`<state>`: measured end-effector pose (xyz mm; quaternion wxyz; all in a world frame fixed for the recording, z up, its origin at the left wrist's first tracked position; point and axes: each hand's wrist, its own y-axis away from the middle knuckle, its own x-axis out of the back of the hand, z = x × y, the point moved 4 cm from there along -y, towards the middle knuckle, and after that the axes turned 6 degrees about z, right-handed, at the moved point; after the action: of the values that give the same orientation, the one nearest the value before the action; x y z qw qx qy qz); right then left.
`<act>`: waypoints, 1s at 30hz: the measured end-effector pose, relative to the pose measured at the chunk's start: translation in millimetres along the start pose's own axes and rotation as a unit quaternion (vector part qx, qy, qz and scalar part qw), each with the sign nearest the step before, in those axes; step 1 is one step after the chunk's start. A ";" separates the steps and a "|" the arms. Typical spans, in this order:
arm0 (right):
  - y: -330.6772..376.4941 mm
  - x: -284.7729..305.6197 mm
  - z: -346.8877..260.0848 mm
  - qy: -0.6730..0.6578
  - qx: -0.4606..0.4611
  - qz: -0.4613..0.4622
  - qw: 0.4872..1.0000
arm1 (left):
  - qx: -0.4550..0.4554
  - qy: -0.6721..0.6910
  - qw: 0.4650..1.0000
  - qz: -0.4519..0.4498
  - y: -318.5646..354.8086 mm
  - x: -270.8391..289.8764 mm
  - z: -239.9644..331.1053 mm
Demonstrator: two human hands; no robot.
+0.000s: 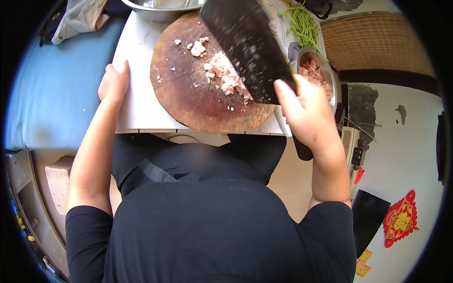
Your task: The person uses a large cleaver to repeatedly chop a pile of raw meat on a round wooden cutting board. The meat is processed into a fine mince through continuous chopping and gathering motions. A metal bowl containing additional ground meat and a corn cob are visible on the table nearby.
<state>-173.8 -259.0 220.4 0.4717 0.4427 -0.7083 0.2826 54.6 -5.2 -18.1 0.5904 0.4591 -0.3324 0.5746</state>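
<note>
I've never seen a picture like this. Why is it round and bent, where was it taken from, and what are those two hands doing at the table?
No machine here: a person wears a wide-angle camera on the head, looking down, so edges curve. The right hand grips a broad dark cleaver, blurred, over a pile of chopped meat on a round wooden chopping board. The left hand lies flat on the white table beside the board, holding nothing. A metal bowl of minced meat and green stalks are to the right.
</note>
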 end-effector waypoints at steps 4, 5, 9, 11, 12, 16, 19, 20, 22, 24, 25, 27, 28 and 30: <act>3.6 -18.7 9.0 0.044 -0.014 0.008 0.999 | -0.010 0.011 1.000 0.002 -1.2 -1.8 6.7; -1.9 -33.4 14.4 0.141 -0.015 -0.038 0.989 | -0.012 0.013 1.000 0.000 -0.7 -2.7 8.0; -12.5 -16.5 23.6 0.067 -0.012 -0.063 0.996 | -0.009 0.014 1.000 0.006 -3.8 -1.0 4.5; -3.2 3.6 14.6 -0.026 -0.028 0.000 0.999 | -0.002 0.013 1.000 0.002 -0.3 1.6 1.9; 1.3 9.8 10.8 -0.068 -0.031 0.032 0.997 | -0.001 0.009 1.000 0.005 0.8 1.0 -0.6; -0.1 -14.3 22.8 0.055 -0.051 0.033 0.997 | -0.015 0.007 1.000 0.006 -1.5 -2.1 8.6; -15.9 -23.2 33.9 0.107 -0.029 -0.045 0.993 | -0.015 0.004 1.000 0.010 -0.8 -4.3 4.8; -19.5 -15.5 31.3 0.090 -0.034 -0.048 0.994 | -0.011 0.001 1.000 0.013 -1.5 -4.0 2.6; -20.0 2.8 22.7 0.040 -0.025 -0.014 0.999 | -0.009 0.002 1.000 0.019 -3.5 0.2 1.4; -11.2 19.8 17.0 -0.042 -0.021 0.057 0.997 | -0.003 -0.001 1.000 0.010 0.5 0.4 -0.7; -7.7 27.7 13.5 -0.071 -0.029 0.089 0.993 | -0.002 0.002 1.000 0.003 -0.8 1.6 3.5; -8.5 16.1 27.3 0.018 -0.045 0.104 0.993 | -0.002 0.006 1.000 -0.006 -1.8 -0.8 6.8; -13.3 -8.5 38.1 0.088 -0.061 0.054 0.993 | -0.007 0.006 1.000 -0.005 -1.9 -1.9 9.1; -21.7 -23.3 40.9 0.151 -0.064 -0.003 0.986 | -0.012 0.008 1.000 -0.004 -1.0 -4.3 8.9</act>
<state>-167.6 -293.8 182.4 0.6012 0.3659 -0.6443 0.2991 56.2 -15.0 -19.1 0.6012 0.4488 -0.3329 0.5713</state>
